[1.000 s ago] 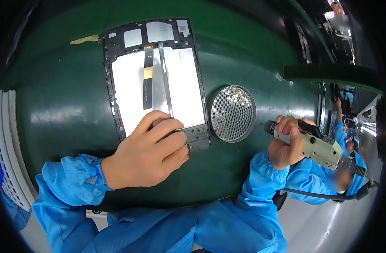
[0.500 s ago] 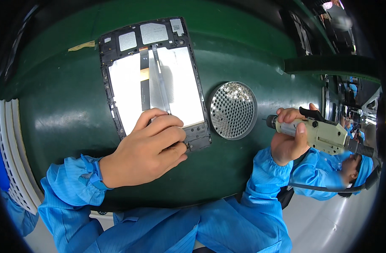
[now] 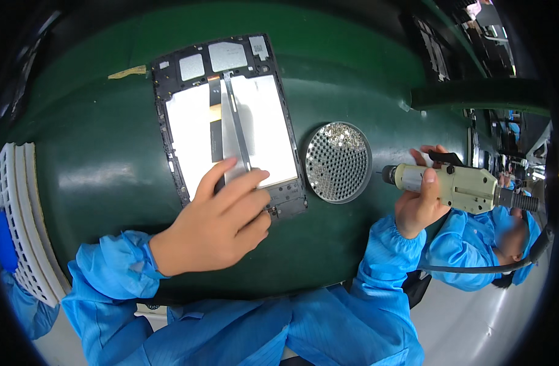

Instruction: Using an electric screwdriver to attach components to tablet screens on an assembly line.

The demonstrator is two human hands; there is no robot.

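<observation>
An opened tablet frame point(image 3: 230, 116), black-rimmed with white panels and a thin flex strip down its middle, lies on the green mat point(image 3: 96, 171). My left hand point(image 3: 221, 222) rests flat on its lower part, fingers spread over the white panel and the bottom edge. My right hand point(image 3: 421, 204) grips a beige electric screwdriver point(image 3: 456, 186), held level to the right of the frame with its bit pointing left. A round perforated metal dish point(image 3: 339, 161) with small screws sits between the frame and the screwdriver.
A white ribbed tray stack point(image 3: 17, 226) stands at the left edge. A piece of tan tape point(image 3: 127, 72) sticks to the mat above the frame. Another person in a blue sleeve point(image 3: 474, 256) works at the far right. A dark rail point(image 3: 480, 94) runs along the right.
My left hand has slid slightly up the frame's lower end, fingers stretching out. My right hand with the screwdriver has stayed to the right, shifting only a little.
</observation>
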